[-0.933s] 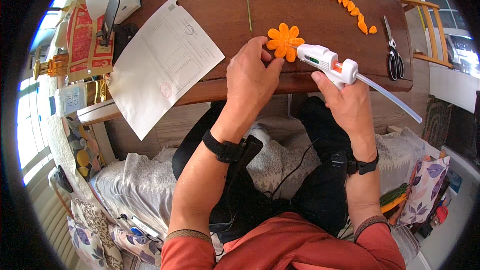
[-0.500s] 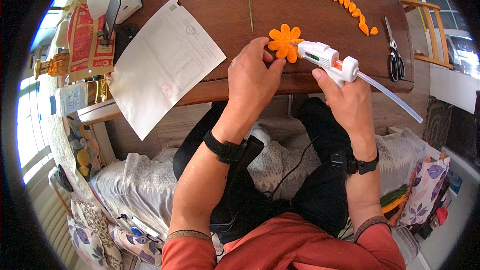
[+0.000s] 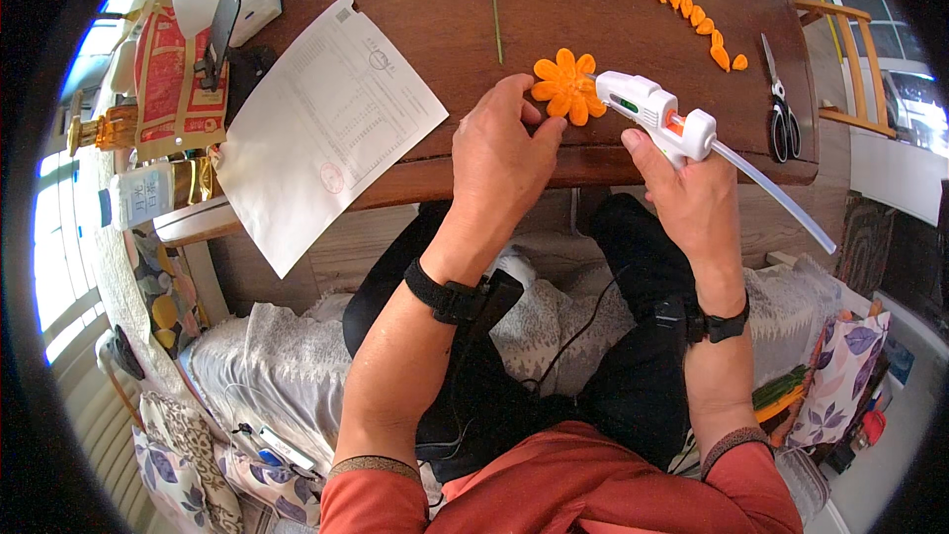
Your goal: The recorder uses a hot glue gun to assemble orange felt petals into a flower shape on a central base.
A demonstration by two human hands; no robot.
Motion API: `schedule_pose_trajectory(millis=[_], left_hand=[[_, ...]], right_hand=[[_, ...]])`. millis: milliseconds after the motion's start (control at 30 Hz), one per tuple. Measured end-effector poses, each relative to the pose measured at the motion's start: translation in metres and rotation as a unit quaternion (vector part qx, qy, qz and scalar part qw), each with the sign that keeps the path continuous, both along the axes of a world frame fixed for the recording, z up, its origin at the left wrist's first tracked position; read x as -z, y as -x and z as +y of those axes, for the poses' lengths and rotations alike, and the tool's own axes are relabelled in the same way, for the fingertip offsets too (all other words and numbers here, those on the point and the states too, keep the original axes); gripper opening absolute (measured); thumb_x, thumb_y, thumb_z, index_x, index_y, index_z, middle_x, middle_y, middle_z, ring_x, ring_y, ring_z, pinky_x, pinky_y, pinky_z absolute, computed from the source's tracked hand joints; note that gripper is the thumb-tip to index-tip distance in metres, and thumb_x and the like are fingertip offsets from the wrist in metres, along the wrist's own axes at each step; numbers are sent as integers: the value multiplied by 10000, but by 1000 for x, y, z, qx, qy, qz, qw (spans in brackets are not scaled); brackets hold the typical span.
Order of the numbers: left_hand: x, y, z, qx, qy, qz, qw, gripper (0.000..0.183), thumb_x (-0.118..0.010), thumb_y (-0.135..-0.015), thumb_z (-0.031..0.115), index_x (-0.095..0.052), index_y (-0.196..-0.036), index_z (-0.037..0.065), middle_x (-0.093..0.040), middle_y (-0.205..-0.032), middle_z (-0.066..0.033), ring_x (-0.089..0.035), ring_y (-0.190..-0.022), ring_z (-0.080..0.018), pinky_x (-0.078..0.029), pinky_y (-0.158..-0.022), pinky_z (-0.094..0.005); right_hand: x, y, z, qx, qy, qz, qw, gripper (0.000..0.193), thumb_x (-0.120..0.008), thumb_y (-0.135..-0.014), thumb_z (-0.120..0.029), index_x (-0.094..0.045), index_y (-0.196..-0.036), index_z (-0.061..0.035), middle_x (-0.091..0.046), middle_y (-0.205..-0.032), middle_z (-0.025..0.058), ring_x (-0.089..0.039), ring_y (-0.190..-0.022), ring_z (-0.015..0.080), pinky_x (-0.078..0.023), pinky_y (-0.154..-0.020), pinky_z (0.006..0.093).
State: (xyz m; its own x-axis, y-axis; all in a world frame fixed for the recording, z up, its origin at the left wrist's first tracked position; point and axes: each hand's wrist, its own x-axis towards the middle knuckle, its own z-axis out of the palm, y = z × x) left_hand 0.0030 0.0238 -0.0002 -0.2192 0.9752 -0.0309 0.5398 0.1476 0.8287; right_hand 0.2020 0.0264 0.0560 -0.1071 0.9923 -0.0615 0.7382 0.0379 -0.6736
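An orange flower with several rounded petals is held up just over the table's near edge. My left hand grips its left and lower petals between thumb and fingers. In my right hand is a white hot glue gun, its nozzle pointing left at the flower's right petals. A long translucent glue stick sticks out of the gun's back and slants down to the right. Whether the nozzle tip touches a petal I cannot tell.
Loose orange petals lie in a slanting row at the far right. Scissors with black handles rest near the right edge. A printed paper sheet overhangs the near edge at left. A thin green stem lies beyond the flower.
The glue gun has drawn back slightly to the right, its nozzle leaving the flower's middle for the outer petals. My left hand and the flower have barely shifted.
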Motion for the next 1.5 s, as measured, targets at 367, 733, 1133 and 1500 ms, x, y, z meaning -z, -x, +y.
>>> schedule_pose_trajectory(millis=[367,733,1133,1500], left_hand=[[0,0,0,0,5,1,1000,488,-849,-806,179,-678,-1233,17,-742,-874,-115,-726,-772,-264,-572,-716,-383],[0,-1,1,-2,3,0,1000,466,-852,-804,168,-686,-1217,29,-736,-859,-106,-714,-744,-253,-566,-702,-382],[3,0,0,3,-9,3,1000,466,-844,-809,165,-683,-1220,16,-734,-854,-100,-702,-711,-230,-563,-683,-369],[3,0,1,-2,-7,1,1000,465,-843,-817,171,-680,-1221,9,-742,-872,-114,-718,-749,-245,-569,-702,-370]], right_hand=[[-1,6,-1,-35,-4,-10,999,404,-709,-981,-413,-732,-1101,-27,-728,-886,228,-721,-822,421,-557,-693,461],[-1,7,5,-55,-9,-23,998,414,-705,-980,-425,-726,-1075,-23,-711,-846,234,-709,-783,429,-545,-657,472],[7,2,9,-37,-32,-26,998,524,-735,-960,-480,-749,-1132,15,-659,-674,95,-625,-597,177,-492,-591,336],[9,-2,10,-42,-57,-47,996,480,-738,-964,-440,-752,-1106,17,-657,-671,81,-629,-576,158,-486,-552,320]])
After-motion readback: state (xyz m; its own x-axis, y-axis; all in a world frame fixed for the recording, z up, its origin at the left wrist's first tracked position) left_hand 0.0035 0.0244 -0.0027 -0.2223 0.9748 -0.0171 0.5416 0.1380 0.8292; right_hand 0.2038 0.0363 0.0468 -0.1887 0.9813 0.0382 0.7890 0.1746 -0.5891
